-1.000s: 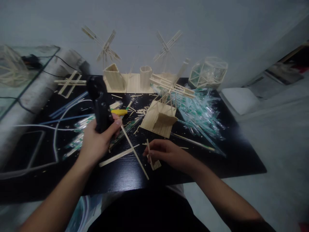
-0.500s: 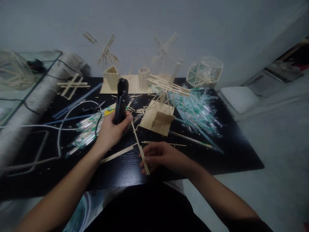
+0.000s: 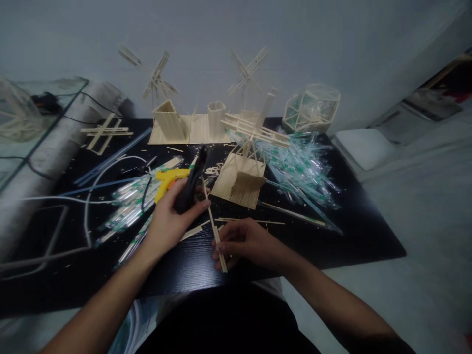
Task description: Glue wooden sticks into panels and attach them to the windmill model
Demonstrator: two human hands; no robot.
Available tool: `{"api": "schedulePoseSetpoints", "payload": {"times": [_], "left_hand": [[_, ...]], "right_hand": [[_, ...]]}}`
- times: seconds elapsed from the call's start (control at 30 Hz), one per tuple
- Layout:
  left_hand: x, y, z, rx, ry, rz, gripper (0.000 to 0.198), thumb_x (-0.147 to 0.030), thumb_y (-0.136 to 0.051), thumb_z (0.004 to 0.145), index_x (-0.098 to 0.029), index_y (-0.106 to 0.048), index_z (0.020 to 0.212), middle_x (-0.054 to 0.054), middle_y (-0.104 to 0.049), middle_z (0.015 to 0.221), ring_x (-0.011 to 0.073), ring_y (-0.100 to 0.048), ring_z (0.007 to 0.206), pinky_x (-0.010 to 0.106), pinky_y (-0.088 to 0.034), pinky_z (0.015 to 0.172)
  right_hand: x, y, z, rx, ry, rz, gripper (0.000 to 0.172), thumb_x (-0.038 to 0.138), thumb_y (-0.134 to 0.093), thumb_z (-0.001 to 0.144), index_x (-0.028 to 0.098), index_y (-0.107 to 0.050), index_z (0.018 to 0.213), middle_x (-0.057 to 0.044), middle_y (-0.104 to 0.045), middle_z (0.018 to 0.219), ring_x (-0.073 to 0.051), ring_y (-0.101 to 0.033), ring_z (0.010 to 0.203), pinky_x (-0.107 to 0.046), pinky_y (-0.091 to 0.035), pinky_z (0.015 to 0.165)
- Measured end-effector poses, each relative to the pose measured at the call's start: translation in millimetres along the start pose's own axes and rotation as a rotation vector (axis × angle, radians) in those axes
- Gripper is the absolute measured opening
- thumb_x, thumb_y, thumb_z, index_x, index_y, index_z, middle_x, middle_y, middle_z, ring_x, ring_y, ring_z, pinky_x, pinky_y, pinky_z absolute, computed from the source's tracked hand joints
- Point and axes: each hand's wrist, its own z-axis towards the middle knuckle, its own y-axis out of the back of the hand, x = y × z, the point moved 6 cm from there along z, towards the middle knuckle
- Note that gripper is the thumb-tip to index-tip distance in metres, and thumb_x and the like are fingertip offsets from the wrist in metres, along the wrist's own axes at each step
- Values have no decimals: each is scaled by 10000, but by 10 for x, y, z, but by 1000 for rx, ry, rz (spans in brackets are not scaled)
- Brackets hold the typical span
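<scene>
Little of the black worktop [image 3: 354, 236] is bare: only a strip along its near edge. There the left hand [image 3: 167, 223] is clamped on a black tool [image 3: 191, 182] tilted rightward, and just beside it the right hand [image 3: 245, 241] pinches a thin pale wooden stick [image 3: 212, 216]. Beyond them a yellow glue gun [image 3: 167, 176], a stick model [image 3: 239, 184] and clear wrappers [image 3: 306, 169] crowd the surface.

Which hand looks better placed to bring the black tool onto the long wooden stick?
Probably the left hand: it grips the black tool, which lies close beside the upper end of the wooden stick. The right hand is busy pinching the stick's lower end.
</scene>
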Motion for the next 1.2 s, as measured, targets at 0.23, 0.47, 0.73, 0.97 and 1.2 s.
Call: {"api": "schedulePoseSetpoints", "payload": {"times": [0.23,0.47,0.73,0.97,1.2], "left_hand": [[129,-87,-486,219,-9,50,593,-400,-916,705,-289,-673,1235,-14,-761,865,201,-725,704,316,-617,691],[167,-198,-768,347,-272,227,850,-356,-929,715,-388,-531,1465,76,-633,1489,328,-634,1346,495,-545,1128],[189,-201,-795,321,-357,286,818,-351,-876,792,-372,-489,1512,84,-628,1503,297,-650,1334,467,-550,1136],[174,-211,-805,293,-386,277,831,-323,-874,788,-371,-493,1525,61,-656,1471,279,-692,1271,430,-567,1117],[185,-232,-822,281,-379,245,822,-300,-879,774,-365,-514,1508,61,-669,1447,289,-689,1261,405,-603,1065]], "right_hand": [[-37,104,46,-75,55,19,404,448,-920,717,132,-697,831,-25,-754,778,-152,-740,694,-276,-600,666],[37,59,19,-91,73,-11,338,375,-935,647,148,-763,829,-18,-751,766,-173,-718,694,-324,-612,715],[48,31,7,-86,81,-13,334,361,-911,664,151,-778,888,-12,-743,732,-176,-714,650,-345,-612,734],[98,47,-7,-142,115,-77,259,362,-887,690,164,-771,811,-18,-745,769,-175,-700,686,-331,-607,724],[65,40,-16,-120,100,-81,257,382,-864,714,167,-765,815,-18,-736,734,-190,-714,690,-346,-609,732]]}}
